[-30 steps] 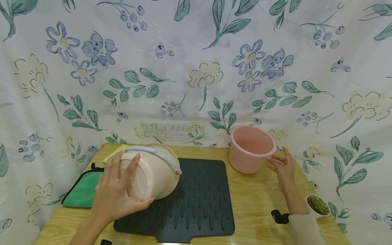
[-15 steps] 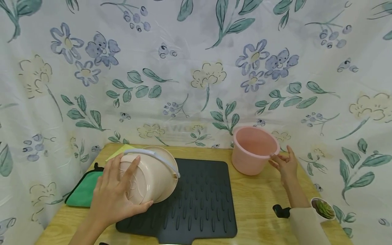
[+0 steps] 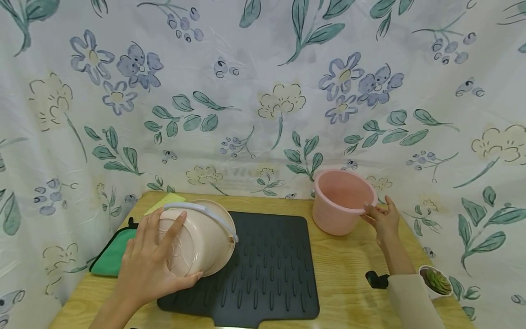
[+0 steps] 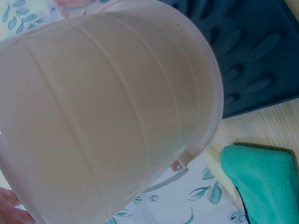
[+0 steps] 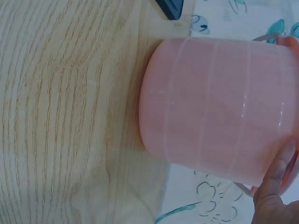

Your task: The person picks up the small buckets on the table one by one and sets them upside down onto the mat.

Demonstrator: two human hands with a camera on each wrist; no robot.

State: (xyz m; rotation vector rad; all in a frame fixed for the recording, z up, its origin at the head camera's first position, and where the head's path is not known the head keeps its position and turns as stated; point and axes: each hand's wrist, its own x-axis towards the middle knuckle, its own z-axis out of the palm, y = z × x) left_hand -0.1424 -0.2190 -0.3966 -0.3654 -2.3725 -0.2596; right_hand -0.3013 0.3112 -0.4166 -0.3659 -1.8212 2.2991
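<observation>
In the head view my left hand (image 3: 148, 260) grips a cream bucket (image 3: 201, 237) around its base, with thumb and fingers spread. The bucket lies tilted on its side above the dark mat, its mouth facing away and its pale handle (image 3: 201, 208) across the upper side. Its ribbed wall (image 4: 107, 107) fills most of the left wrist view. On the right, a pink bucket (image 3: 334, 219) stands upright on the table. My right hand (image 3: 383, 224) pinches its rim at the right side; in the right wrist view a digit lies along the pink wall (image 5: 210, 107) near the rim.
A dark grey ridged mat (image 3: 271, 269) covers the middle of the wooden table (image 3: 341, 278). A green cloth (image 3: 111, 256) and something yellow (image 3: 164, 201) lie at left. A small potted succulent (image 3: 436, 281) stands at the right edge. A floral curtain (image 3: 246, 91) hangs behind.
The cream bucket has sunk slightly and shifted a little left against the mat, with my left hand still on it. My right thumb now reaches onto the pink rim. The head view has shifted slightly.
</observation>
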